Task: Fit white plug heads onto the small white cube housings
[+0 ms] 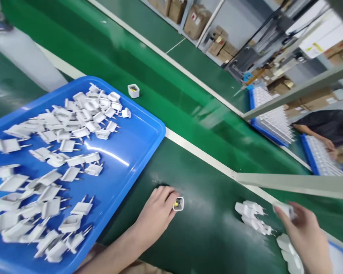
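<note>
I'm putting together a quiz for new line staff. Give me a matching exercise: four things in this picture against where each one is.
Things
1. left hand
2. right hand
3. lone housing
4. heap of plug parts

Places
A. alone on the green belt, beyond the blue tray
B. fingertips on a small housing with yellow inside
C. on the dark table, beside the right hand
D. holding a white part

Pairs: 1-B, 2-D, 3-A, 4-C

We see a white shell [178, 204], yellow inside, on the belt [208, 239] at our left hand [157, 215]; our right hand [307, 236] pinches a white plug [286, 209].
</note>
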Motion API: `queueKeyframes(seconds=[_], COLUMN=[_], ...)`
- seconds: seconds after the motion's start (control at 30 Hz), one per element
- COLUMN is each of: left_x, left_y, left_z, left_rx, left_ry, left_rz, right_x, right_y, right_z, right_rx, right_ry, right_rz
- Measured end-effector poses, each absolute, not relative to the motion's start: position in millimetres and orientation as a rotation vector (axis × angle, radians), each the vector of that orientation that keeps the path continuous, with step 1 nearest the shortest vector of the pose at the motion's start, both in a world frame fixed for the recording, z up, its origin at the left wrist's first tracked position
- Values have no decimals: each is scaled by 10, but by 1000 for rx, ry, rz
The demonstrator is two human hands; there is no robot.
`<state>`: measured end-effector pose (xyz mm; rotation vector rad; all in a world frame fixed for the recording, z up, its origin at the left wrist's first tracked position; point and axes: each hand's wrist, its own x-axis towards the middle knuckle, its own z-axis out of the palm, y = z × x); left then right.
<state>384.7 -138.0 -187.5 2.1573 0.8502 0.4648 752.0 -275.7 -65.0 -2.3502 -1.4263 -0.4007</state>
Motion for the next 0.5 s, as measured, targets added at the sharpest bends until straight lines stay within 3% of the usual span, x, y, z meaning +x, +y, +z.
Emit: queueKeyframes(seconds=[0.1, 0.2, 0.37, 0.5], left_x=[3826, 3631, 2882, 2509], left_y=[-1396, -1362, -1055, -714], left_z=[-1727, -1481, -1154, -1174], left_rx=[2203, 2268, 2414, 2469], left_ry=[870, 912, 1387, 1845], left_rz=[358, 369, 594, -23], right_x=[6910, 6311, 5921, 6082], right_y=[-2851, -2579, -1964, -1843], right_z=[-832, -1162, -1414, -1419], right_rx=[-2312, -1985, -1528, -1441], right_ry=[-1596, -1961, -2316, -2312], right_rz=[-108, 122, 133, 239])
